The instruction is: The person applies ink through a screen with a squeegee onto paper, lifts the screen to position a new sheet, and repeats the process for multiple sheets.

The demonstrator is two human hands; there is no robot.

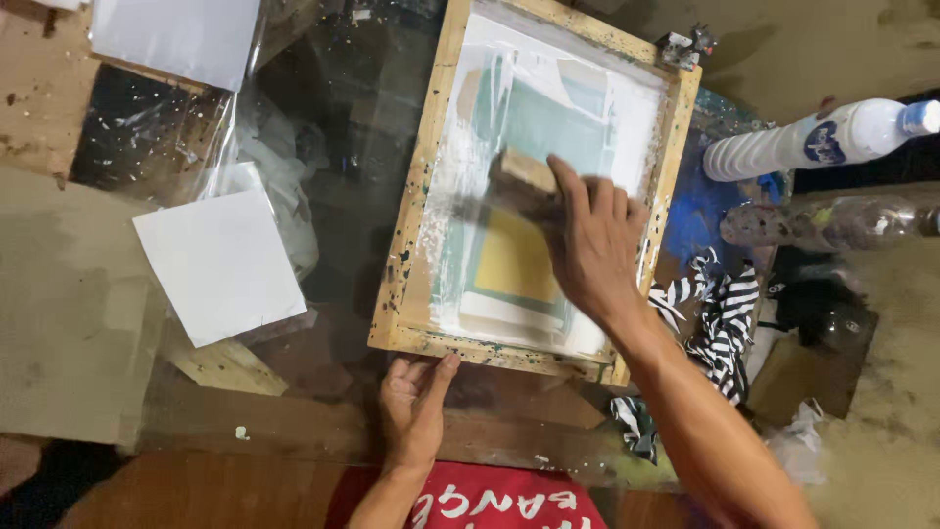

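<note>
- We are looking down on a worn, paint-spattered worktable (88,323), partly covered with clear plastic sheet, in dim light.
- Nearest to us, our left hand (413,404) is pressing flat against the near rail of the wooden frame (416,196), fingers open and thumb touching the wood, gripping nothing.
- Just past it, our right hand (592,235) is reaching over the frame's right side, fingers closed around a wooden squeegee (524,176) that is resting on the mesh near the middle.
- The squeegee's long axis is running across the frame, slightly tilted, while the frame's long axis is running away from us; the right hand is the nearer one to the tool, and the open mesh is lying between it and us.
- To the left, a white paper sheet (220,264) is lying apart from the frame.
- To the right, a striped rag (720,313) is bunched beside the frame.
- Farthest right, a white bottle (813,142) is lying on its side.
</note>
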